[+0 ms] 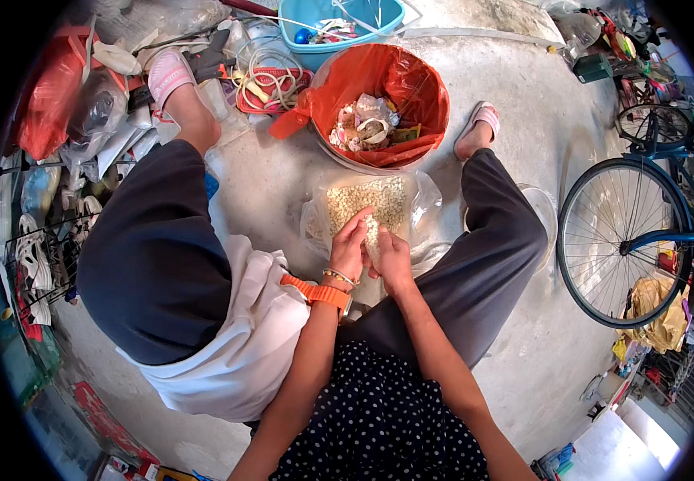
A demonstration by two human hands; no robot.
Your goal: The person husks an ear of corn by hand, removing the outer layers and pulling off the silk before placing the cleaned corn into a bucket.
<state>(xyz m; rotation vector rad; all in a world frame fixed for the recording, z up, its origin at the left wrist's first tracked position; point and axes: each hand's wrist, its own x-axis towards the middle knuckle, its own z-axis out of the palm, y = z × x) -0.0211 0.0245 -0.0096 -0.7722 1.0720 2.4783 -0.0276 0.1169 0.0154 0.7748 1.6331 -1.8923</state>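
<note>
A pale corn cob with kernels on it [371, 235] is held upright between my two hands. My left hand [348, 240] grips it from the left, thumb and fingertips near its upper part. My right hand [392, 255] closes round it from the right and lower side. Just beyond the hands lies a clear plastic bag [428, 195] with many loose, pale yellow kernels [365, 198] in it. The palms and the cob's lower end are partly hidden by my fingers.
Beyond the bag stands a bin lined with a red plastic bag [437, 114], holding rubbish. Behind it is a blue basin [317, 57]. A red basket [299, 81] with coiled cable sits to the left. At the right stands a bicycle [653, 237]; bags and clutter line the left side.
</note>
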